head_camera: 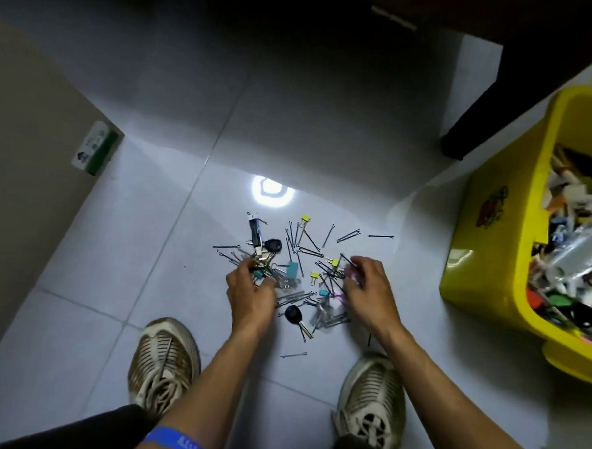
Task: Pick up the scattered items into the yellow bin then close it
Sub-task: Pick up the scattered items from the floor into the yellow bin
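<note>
Two bare hands reach down between a pair of worn beige sneakers to a scatter of small things on the pale grey tiled floor (79,281). The left hand (250,290) is turned palm-down over the left part of the heap, its fingers curled round a bunch of silver keys and clips (262,260); just what sits inside that grasp is hidden by the knuckles. The right hand (366,286) hovers at the right edge of the pile, thumb and forefinger pinched on a few thin black hairpins (349,261), the other fingers bent loosely behind them. A blue wristband (177,441) circles the left forearm near the bottom edge.

Between and beyond the hands lie more black hairpins, small yellow binder clips (305,219), teal clips and two black-headed car keys (293,315), one near the left fingertips and one between the wrists. The tangle in the middle is blurred, so single pieces there are hard to tell apart.

To the right, well apart from the pile, stands the open yellow plastic bin (493,234), packed with mixed odds and ends; its far side is cut off by the frame edge. A dark furniture leg (471,130) rises behind it, and a bright lamp glare (272,192) sits on the tile beyond the pile
</note>
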